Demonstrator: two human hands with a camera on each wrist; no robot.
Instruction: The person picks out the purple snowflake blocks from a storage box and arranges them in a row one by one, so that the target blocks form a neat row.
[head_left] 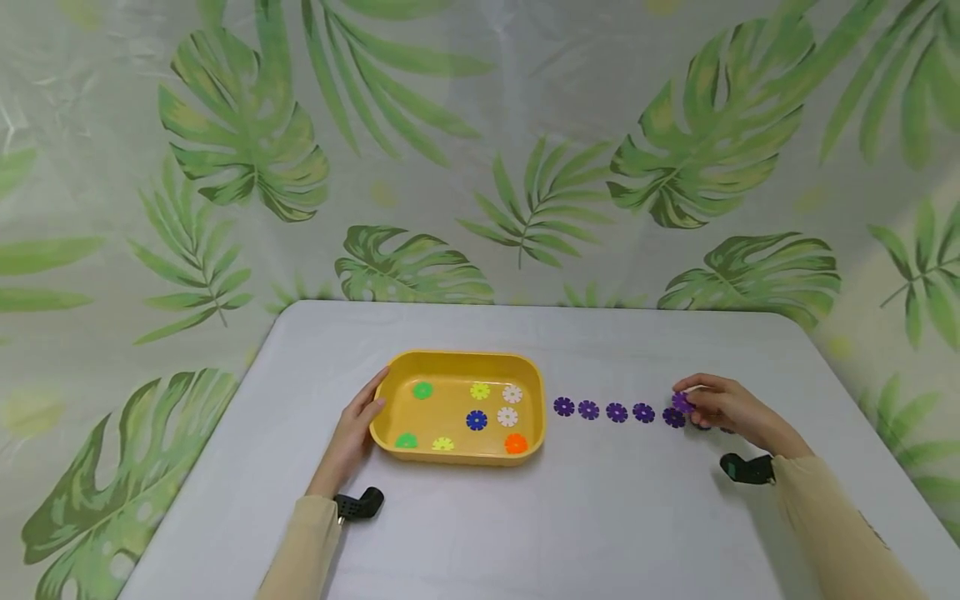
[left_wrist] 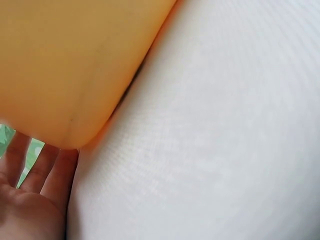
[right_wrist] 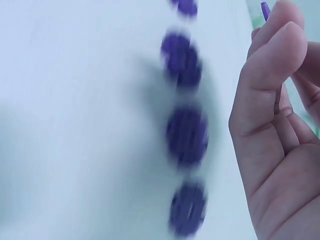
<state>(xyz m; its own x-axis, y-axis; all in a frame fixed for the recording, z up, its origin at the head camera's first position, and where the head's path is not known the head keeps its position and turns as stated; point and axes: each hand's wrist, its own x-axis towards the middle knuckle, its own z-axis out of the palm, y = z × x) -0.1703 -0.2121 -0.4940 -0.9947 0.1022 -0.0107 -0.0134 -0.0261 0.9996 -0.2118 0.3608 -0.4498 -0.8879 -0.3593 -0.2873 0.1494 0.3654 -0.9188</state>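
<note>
While pinching a purple snowflake disc (head_left: pixel 682 402) between thumb and curled fingertips just above the table (head_left: pixel 600 517), right hand (head_left: pixel 726 408) hovers at the right end of a straight row of purple discs (head_left: pixel 615 412), all flat on the surface, each round with a notched, gear-like edge and a small hole at the centre. Held disc raised slightly above the last of the row, its thin edge peeking past the thumb tip (right_wrist: pixel 280 20) in the right wrist view, where the lying discs (right_wrist: pixel 186 136) blur into dark violet ovals. Left hand (head_left: pixel 352 433) laid flat and relaxed on the table, fingers straight and touching the left end wall of a yellow tray (head_left: pixel 459 359), gripping nothing; seen close from the left wrist view as a smooth, matte, rounded plastic corner (left_wrist: pixel 75 75) with fingers (left_wrist: pixel 50 170) behind it. Shallow, rounded-rectangle tray, glossy inside, holding loose discs of the same toothed shape: green (head_left: pixel 422 390), yellow (head_left: pixel 480 390), two white (head_left: pixel 512 393), blue (head_left: pixel 476 420), orange (head_left: pixel 516 443), another green (head_left: pixel 406 441) and pale yellow (head_left: pixel 442 444). Table surface pale grey, matte, finely woven in texture, with rounded corners. Beige sleeves on both forearms, a small black device at each wrist. Leaf-printed sheeting (head_left: pixel 480 167) hung behind, slightly shiny
</note>
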